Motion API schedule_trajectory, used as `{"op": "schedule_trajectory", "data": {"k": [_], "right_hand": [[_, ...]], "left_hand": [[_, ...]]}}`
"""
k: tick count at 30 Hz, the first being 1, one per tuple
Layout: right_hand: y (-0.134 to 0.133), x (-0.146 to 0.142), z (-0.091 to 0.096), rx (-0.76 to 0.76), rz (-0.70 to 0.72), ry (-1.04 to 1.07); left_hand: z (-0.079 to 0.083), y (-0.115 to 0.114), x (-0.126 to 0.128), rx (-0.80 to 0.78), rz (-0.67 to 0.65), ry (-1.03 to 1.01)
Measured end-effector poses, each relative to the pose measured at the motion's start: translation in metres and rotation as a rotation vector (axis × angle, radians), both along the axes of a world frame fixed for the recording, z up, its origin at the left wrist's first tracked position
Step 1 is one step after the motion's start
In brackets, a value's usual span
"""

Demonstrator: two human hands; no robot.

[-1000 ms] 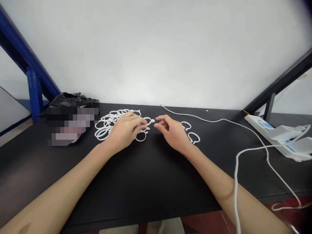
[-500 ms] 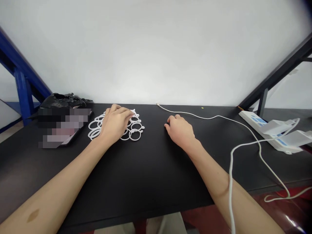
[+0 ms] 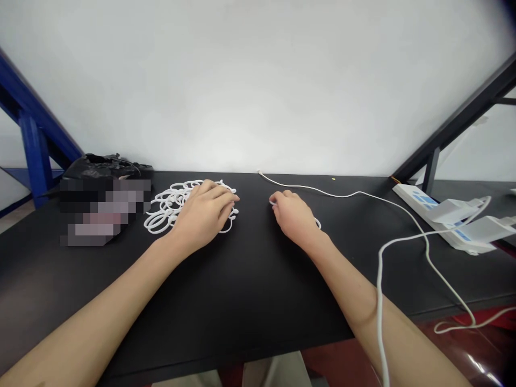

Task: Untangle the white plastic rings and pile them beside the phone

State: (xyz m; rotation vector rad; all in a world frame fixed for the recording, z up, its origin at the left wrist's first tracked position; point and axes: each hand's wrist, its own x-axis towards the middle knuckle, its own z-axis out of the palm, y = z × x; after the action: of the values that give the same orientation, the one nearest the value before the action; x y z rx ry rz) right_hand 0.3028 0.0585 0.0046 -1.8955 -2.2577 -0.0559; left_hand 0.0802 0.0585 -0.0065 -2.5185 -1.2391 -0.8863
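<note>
A heap of white rings (image 3: 158, 221), each with a small knob or eyelet, lies on the black table left of centre. My left hand (image 3: 203, 212) reaches over the heap's right side, its fingers bent and closed at a white ring whose edge shows beneath the fingertips. Most of that ring is hidden by the hand. Resting low over the table to the right, my right hand (image 3: 293, 215) is closed on another white ring (image 3: 318, 222). Only a bit at the thumb and a curved edge by the wrist are visible.
A black plastic bag (image 3: 108, 166) and a blurred-out item (image 3: 105, 212) are at the left. A white cable (image 3: 334, 194) runs across the right side to a power strip (image 3: 427, 207) with plugged-in adapters. Another cable loops over my right forearm. A white wall stands behind.
My left hand has shifted right and slightly toward me, to the heap's right edge. A white ring now shows at my right hand, which has barely moved.
</note>
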Motion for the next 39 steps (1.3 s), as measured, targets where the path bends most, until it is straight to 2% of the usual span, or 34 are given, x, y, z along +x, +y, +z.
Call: {"op": "schedule_trajectory", "data": {"k": [4, 7, 10, 15, 20, 24, 28, 34, 39], "right_hand": [[-0.003, -0.014, -0.008, 0.104, 0.323, 0.322], [-0.007, -0.025, -0.011, 0.143, 0.424, 0.591], [-0.009, -0.030, -0.010, 0.166, 0.444, 0.712], [-0.011, -0.030, -0.007, 0.212, 0.472, 0.799], [-0.011, -0.032, -0.006, 0.232, 0.416, 0.885], [-0.012, -0.033, -0.005, 0.122, 0.332, 0.922], [-0.013, -0.034, -0.004, -0.021, 0.345, 0.981], [-0.012, -0.034, -0.003, -0.013, 0.365, 1.087], [-0.010, -0.033, 0.000, -0.066, 0.354, 1.141]], "left_hand": [[-0.001, -0.004, 0.004, -0.047, -0.103, 0.028], [-0.002, -0.005, 0.003, -0.030, -0.147, 0.014], [0.000, -0.007, 0.003, -0.022, -0.154, -0.024], [0.003, -0.009, 0.003, -0.121, -0.096, -0.043], [0.003, -0.008, 0.000, -0.061, -0.117, -0.034], [0.002, -0.007, 0.000, -0.024, -0.129, -0.049], [0.001, -0.008, 0.001, -0.034, -0.190, -0.046], [0.001, -0.009, 0.002, -0.066, -0.195, -0.060], [0.002, -0.009, 0.003, -0.092, -0.215, -0.057]]}}
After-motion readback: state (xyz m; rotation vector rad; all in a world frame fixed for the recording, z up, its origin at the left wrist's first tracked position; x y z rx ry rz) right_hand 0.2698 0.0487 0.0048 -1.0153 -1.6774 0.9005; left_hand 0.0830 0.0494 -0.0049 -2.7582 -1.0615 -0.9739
